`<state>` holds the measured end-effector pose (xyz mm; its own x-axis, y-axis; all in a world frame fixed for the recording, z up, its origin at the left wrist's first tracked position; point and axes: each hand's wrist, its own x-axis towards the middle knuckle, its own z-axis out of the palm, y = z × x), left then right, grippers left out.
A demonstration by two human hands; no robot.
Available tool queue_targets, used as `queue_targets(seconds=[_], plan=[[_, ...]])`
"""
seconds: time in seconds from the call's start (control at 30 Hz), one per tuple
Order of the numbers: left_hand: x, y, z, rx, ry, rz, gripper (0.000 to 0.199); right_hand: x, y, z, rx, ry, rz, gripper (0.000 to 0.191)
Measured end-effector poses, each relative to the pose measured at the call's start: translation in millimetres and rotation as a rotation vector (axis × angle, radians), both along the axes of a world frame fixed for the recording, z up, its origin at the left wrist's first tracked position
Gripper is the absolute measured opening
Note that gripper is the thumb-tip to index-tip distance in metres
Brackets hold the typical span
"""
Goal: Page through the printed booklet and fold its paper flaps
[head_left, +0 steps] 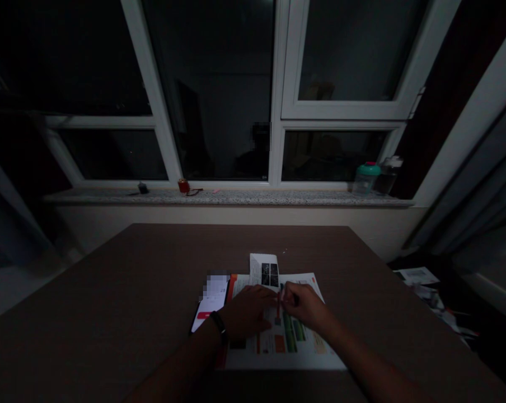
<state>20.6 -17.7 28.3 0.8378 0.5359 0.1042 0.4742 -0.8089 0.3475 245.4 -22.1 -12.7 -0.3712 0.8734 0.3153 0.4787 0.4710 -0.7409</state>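
Observation:
My left hand (pixel 247 314), with a dark band (pixel 218 324) on the wrist, lies over an open colour-printed booklet (pixel 295 361). Its fingers stretch to the right and the thumb sits apart from them. My right hand (pixel 305 302) is closed in a pinch above the booklet's right half; what it pinches is too dark and small to name. Between the two hands' fingertips shows a thin red strip-like thing (pixel 279 303). A small printed sheet with dark pictures (pixel 257 266) pokes out past the booklet's far edge. Left of the booklet, a lit phone (pixel 211 305) lies flat.
The brown table (pixel 131 291) reaches toward a granite windowsill (pixel 244 197). On the sill stand a small dark bottle (pixel 143 188), a red jar (pixel 183 186), a teal-lidded bottle (pixel 366 178) and a clear bottle (pixel 388 174). Papers (pixel 421 277) are piled right of the table.

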Motion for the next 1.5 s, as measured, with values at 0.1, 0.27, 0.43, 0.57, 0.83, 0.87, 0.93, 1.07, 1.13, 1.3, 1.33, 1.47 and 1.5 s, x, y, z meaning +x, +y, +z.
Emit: queue_targets(seconds=[0.1, 0.27, 0.43, 0.57, 0.83, 0.87, 0.93, 1.07, 1.13, 1.3, 1.33, 1.47, 1.5], plan=[[-1, 1, -2.4, 0.015, 0.007, -0.013, 0.058, 2, 2, -0.9, 0.034, -0.008, -0.053, 0.015], [-1, 0, -2.5, 0.020, -0.002, -0.025, 0.055, 9, 5, -2.9, 0.024, 0.043, -0.131, 0.012], [1, -3, 3.9, -0.001, -0.030, -0.047, 0.044, 11, 5, -0.1, 0.012, 0.065, -0.090, 0.008], [2, -4, 6.8, -0.021, -0.044, -0.092, 0.035, 12, 5, 0.5, 0.000, 0.071, -0.063, 0.008], [4, -1, 2.5, 0.001, -0.001, -0.112, 0.022, 14, -3, 1.6, -0.095, -0.009, 0.145, 0.011], [4, -1, 2.6, -0.003, -0.001, -0.119, 0.022, 15, -4, 2.6, -0.107, -0.030, 0.161, 0.012], [4, -1, 3.1, -0.008, -0.007, -0.132, 0.022, 15, -6, 5.3, -0.118, -0.070, 0.179, 0.015], [4, -1, 2.9, -0.005, -0.025, -0.126, 0.024, 12, -9, 13.4, -0.044, -0.170, 0.190, 0.020], [5, -1, 2.2, -0.007, -0.022, -0.120, 0.024, 11, -10, 17.0, 0.017, -0.209, 0.206, 0.020], [4, -2, 1.7, -0.010, -0.026, -0.106, 0.022, 8, -12, 20.2, 0.066, -0.261, 0.202, 0.017], [4, -2, 1.8, -0.013, -0.024, -0.102, 0.022, 8, -12, 19.9, 0.062, -0.264, 0.190, 0.016], [3, -2, 1.7, -0.016, -0.021, -0.092, 0.021, 8, -8, 16.1, 0.055, -0.252, 0.134, 0.014], [3, -1, 1.7, -0.017, -0.022, -0.096, 0.021, 9, -6, 14.4, 0.061, -0.248, 0.114, 0.014]])
